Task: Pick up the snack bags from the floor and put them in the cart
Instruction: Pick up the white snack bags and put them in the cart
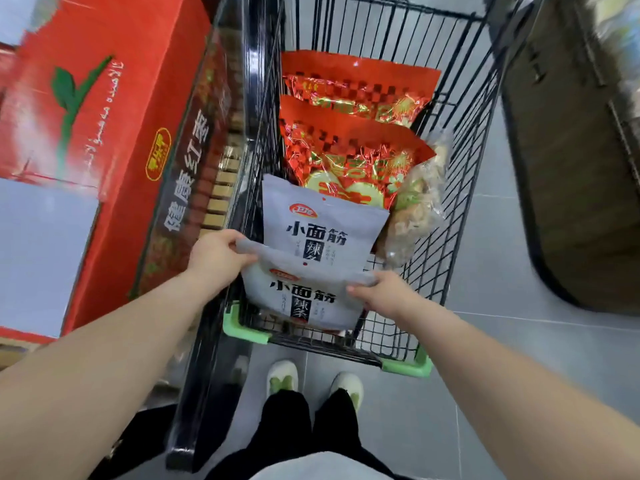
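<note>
A grey snack bag with black characters (298, 299) hangs over the near end of the black wire cart (460, 188). My left hand (216, 259) grips its top left corner and my right hand (382, 292) pinches its top right corner. Just beyond it, inside the cart, lies a second grey bag of the same kind (322, 223). Two red foil snack bags (349, 154) lie further in, one overlapping the other. A clear bag of pale snacks (419, 209) leans against the cart's right wall.
A large red carton (104, 133) stands close on the left against a black shelf post (211, 341). The cart has green corner bumpers (408, 367). My feet in pale shoes (311, 379) stand on grey floor tiles behind the cart. A dark brown fixture (571, 168) sits at right.
</note>
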